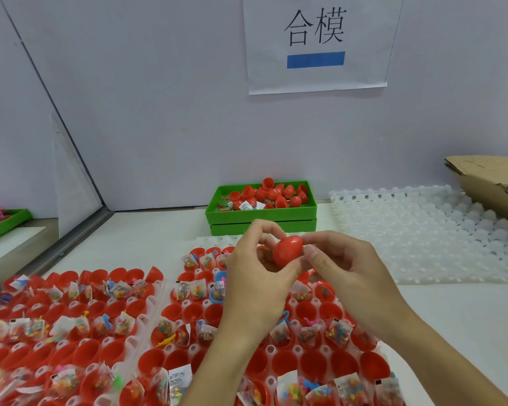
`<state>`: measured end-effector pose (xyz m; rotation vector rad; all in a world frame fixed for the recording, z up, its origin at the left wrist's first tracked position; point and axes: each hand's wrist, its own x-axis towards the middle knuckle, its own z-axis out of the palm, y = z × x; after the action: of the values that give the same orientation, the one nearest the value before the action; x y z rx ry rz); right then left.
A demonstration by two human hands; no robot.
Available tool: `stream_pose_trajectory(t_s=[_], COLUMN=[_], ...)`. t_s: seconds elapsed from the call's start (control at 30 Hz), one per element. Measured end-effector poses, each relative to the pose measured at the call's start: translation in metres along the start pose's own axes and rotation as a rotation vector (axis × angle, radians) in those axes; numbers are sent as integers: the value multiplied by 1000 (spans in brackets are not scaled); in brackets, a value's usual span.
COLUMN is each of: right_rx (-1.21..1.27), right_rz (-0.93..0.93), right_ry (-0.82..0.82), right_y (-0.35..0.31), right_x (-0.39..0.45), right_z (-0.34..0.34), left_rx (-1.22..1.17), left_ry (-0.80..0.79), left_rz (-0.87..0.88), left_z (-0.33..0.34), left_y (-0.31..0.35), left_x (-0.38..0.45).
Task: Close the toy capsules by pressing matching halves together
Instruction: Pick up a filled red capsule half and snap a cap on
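A red egg-shaped capsule [287, 249] is held in the air between both hands, its two halves together. My left hand [257, 275] curls around its left and lower side, thumb under it. My right hand [345, 268] pinches its right end with thumb and fingers. Below the hands lie white trays [156, 291] filled with open red capsule halves [194, 312], many holding small bagged toys [121, 290]. A single blue half [219, 276] sits among them.
A green bin [261, 213] of loose red capsule halves stands behind the hands. An empty white egg-style tray [440, 232] lies at the right, with a cardboard box [493, 183] behind it. Another green tray [3, 221] is at far left. A paper sign [316, 42] hangs on the wall.
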<state>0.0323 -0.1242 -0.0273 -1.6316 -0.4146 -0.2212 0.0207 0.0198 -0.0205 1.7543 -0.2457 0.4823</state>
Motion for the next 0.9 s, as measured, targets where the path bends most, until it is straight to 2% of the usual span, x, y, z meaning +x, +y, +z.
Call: stream_pose_trajectory(t_s=[0.17,0.33,0.67,0.77,0.9], right_rx=[37,73,67,42,-63], right_rz=[29,51,48,16,-25], right_ry=[11,90,104,88,99], right_y=[0,-1,-1,-4,-4], right_x=[-1,1,2,1,-1], right_z=[3,0,-2,-2,0], left_rx=[122,14,-35,-123,-356], left_ry=[-19,-96,-97,-118,-163], left_rz=[54,23,-29,-84,-228], left_z=[-1,-1,-3,-3,-4], left_y=[1,4,0,-1,0], left_x=[0,0,2,4,5])
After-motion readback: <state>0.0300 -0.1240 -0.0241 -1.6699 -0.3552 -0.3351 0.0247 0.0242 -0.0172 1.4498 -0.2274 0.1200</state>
